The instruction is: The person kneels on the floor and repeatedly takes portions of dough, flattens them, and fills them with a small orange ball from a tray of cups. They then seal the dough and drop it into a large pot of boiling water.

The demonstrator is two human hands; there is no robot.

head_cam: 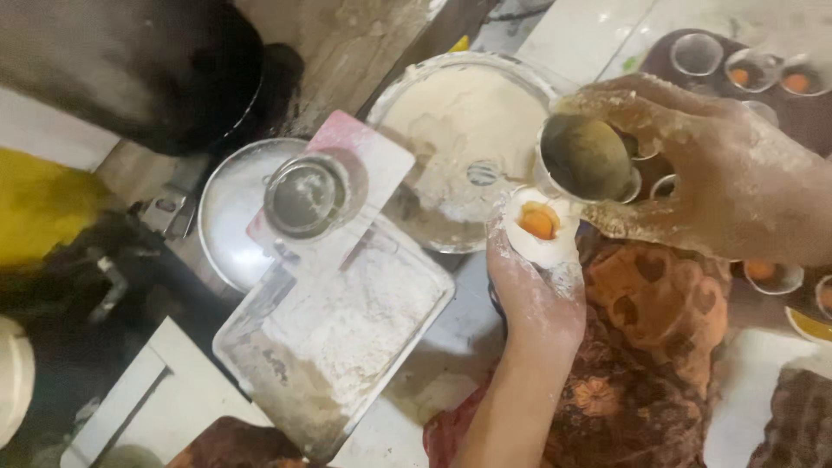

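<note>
white dough piece [539, 227] cupped atop left hand [536, 295] fingers, metal cup [588, 159] in right hand [719, 173]

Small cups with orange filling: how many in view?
4 clear: two on the dark tray top right, two at right edge. The right hand may hide more.

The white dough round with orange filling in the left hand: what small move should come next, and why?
Probably close the white dough round over its orange filling. It lies open in the floury left hand, the filling sits exposed at its centre, and the right hand holds a small metal cup just above it.
</note>
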